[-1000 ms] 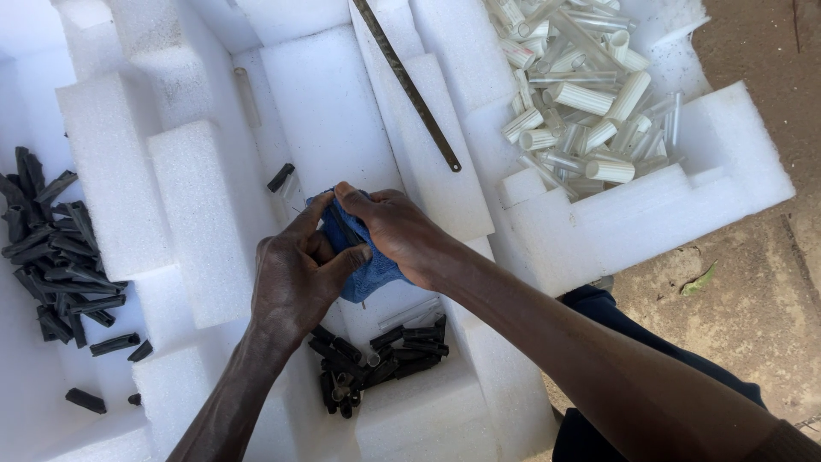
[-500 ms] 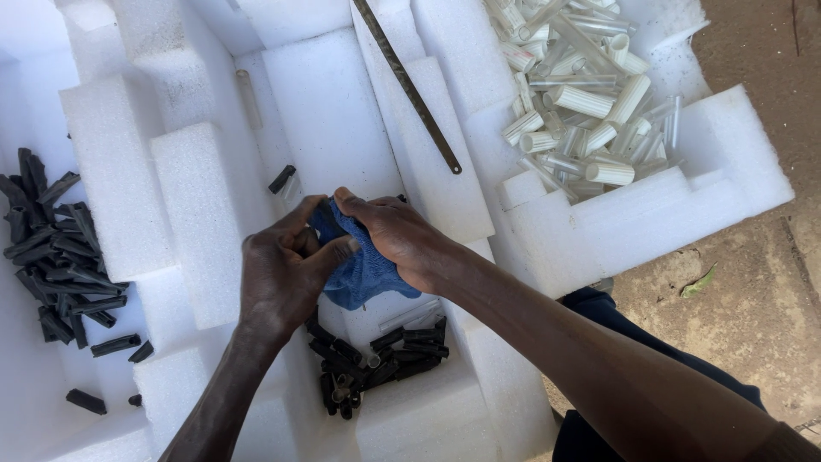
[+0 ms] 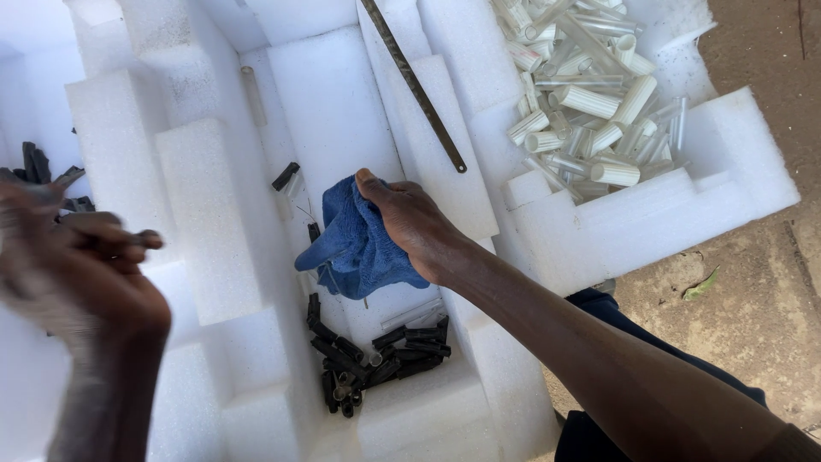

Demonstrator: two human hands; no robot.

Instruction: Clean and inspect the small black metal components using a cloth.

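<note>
- A view from above looks down on a large white foam packing tray (image 3: 342, 111) with moulded blocks and hollows.
- The right hand (image 3: 415, 224) reaches in from the lower right, its fingers closed on a crumpled blue cloth (image 3: 355, 244), thumb pointing up along the cloth's upper edge.
- The cloth sits in the tray's middle channel, bunched beneath and to the left of the right hand, one corner trailing toward the lower left.
- The left hand (image 3: 81, 265) is at the left edge, blurred by motion; its fingers look curled, but whether they hold anything cannot be told.
- Just below the cloth, in the same channel, lies a heap of short black tubes (image 3: 376, 355).
- One loose black tube (image 3: 286, 176) lies above the cloth, apart from the heap.
- More black tubes (image 3: 38, 167) are piled in a hollow at the far left, partly hidden behind the left hand.
- A long dark metal strip (image 3: 415, 85) lies slanted across a foam block, its lower end near the right hand's thumb.
- A pile of white ribbed tubes (image 3: 590, 94) fills the hollow at the upper right, well apart from both hands.
- Bare earth ground (image 3: 761, 282) shows to the right of the tray, with a small green leaf (image 3: 701, 285) on it.
- The right forearm crosses over dark blue clothing (image 3: 633, 312) at the lower right.
</note>
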